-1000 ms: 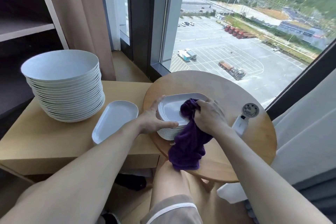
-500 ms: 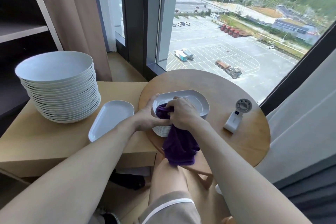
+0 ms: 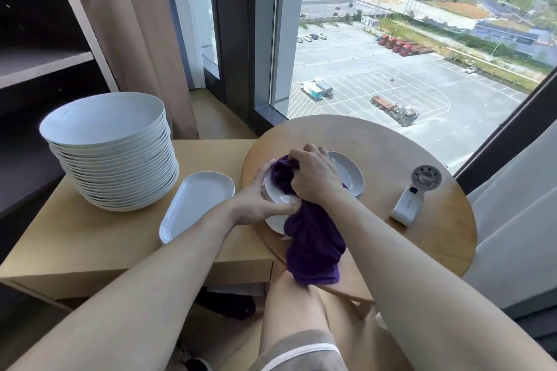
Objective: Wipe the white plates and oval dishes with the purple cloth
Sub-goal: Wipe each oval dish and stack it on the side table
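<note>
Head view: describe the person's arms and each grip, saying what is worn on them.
Both forearms are bare, with no sleeve in view: left forearm, right forearm. The left grip and right grip wear no glove. No watch, bracelet or ring shows.

Item count by type
1 plate stack [image 3: 114, 159], 1 oval-dish stack [image 3: 349, 175], 1 loose oval dish [image 3: 199, 205], 1 purple cloth [image 3: 313, 245], 1 handheld fan [image 3: 416, 199].

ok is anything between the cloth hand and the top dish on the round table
Nothing visible. The right hand presses the cloth straight onto the dish. The left hand only grips the dish's left edge, beside the cloth, not under it.
</note>
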Demonstrator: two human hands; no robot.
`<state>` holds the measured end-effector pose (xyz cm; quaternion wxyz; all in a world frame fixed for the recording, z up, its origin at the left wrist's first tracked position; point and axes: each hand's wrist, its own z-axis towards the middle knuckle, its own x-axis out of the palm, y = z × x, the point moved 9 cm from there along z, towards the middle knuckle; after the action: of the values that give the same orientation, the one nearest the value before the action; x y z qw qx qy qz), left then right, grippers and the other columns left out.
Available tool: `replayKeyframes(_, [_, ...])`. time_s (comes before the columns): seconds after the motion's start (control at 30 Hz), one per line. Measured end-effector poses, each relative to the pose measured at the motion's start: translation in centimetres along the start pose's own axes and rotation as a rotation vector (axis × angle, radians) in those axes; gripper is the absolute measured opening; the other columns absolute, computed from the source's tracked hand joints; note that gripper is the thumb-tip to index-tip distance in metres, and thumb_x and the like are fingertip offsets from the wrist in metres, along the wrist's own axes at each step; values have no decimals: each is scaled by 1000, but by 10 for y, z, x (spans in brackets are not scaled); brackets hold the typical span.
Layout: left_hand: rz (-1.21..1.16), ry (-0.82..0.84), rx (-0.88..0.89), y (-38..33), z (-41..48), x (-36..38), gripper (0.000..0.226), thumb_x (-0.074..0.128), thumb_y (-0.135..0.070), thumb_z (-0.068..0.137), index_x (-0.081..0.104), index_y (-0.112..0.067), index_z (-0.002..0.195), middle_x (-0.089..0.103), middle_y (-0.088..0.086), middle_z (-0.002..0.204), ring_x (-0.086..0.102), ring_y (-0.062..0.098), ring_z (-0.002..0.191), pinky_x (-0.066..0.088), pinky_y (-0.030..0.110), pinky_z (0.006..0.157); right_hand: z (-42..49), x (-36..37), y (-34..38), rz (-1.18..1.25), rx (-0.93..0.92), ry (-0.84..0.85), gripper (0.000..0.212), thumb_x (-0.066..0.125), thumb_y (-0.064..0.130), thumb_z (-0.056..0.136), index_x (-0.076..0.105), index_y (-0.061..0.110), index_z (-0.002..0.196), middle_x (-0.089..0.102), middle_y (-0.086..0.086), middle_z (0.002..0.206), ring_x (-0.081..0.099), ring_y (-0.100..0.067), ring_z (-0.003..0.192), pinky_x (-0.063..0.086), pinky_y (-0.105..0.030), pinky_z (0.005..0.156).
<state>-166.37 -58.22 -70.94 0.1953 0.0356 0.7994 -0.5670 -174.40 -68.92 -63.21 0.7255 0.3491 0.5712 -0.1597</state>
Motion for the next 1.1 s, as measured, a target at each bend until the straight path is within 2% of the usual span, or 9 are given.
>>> replayKeyframes(0.07, [11,-10,-19,1,-2,-1,125,91,-78,43,8,-81,136,50,-15,143,53,13,130,44,40,114,2,-8,-15,-33,35,-21,38,50,15,86,62,29,119,54,-3,120,42,-29,120,39,-40,95])
replayKeyframes(0.2, [42,-8,-27,0,-4,0,137,90,-78,40,4,-71,146,43,-7,152,50,20,137,41,44,117,-3,-28,-60,-57,153,-66,38,51,11,87,64,26,119,55,-6,121,42,-32,124,39,-45,104])
replayKeyframes(0.33, [43,-2,-22,-1,-5,2,138,91,-74,45,3,-66,151,38,-6,155,46,19,137,40,41,117,-16,-32,-75,-82,193,-117,21,53,21,94,64,23,112,58,-5,120,46,-31,123,39,-42,102])
replayKeyframes(0.4, [52,-11,-18,-1,-5,2,136,90,-72,48,2,-66,150,38,-6,154,46,18,135,41,38,115,-24,-30,-75,-55,231,-145,22,53,24,93,65,23,112,59,-6,120,47,-31,123,39,-42,101])
replayKeyframes(0.5, [58,-17,-24,0,-5,0,133,89,-74,47,2,-68,148,39,-6,152,49,21,135,43,43,116,-37,-26,-70,-8,276,-151,26,52,26,89,65,24,111,59,-5,122,47,-30,124,38,-41,102])
replayKeyframes(0.7, [58,-30,-15,0,-4,3,132,88,-80,43,3,-72,144,37,-11,147,47,22,135,44,42,114,-48,-19,-62,0,244,-135,17,49,33,91,60,22,98,58,-3,113,47,-28,121,36,-39,98])
replayKeyframes(0.8, [42,-25,-10,0,-3,3,134,90,-78,44,3,-70,146,37,-8,153,44,21,139,42,43,116,-49,-18,-53,21,205,-135,26,45,47,96,55,24,89,57,-2,105,49,-27,116,37,-39,100])
replayKeyframes(0.93, [30,-26,-14,-1,-3,2,131,92,-71,51,3,-69,147,38,-7,154,46,20,138,41,41,117,-45,-7,-35,39,140,-69,27,45,53,91,54,27,90,48,5,97,47,-24,109,38,-39,95])
replayKeyframes(1.1, [16,-25,-23,-1,-3,0,128,92,-62,58,2,-68,149,35,-3,160,44,20,141,38,42,119,-37,7,-17,15,96,-30,30,61,51,85,48,28,97,45,6,101,44,-20,107,37,-35,88])
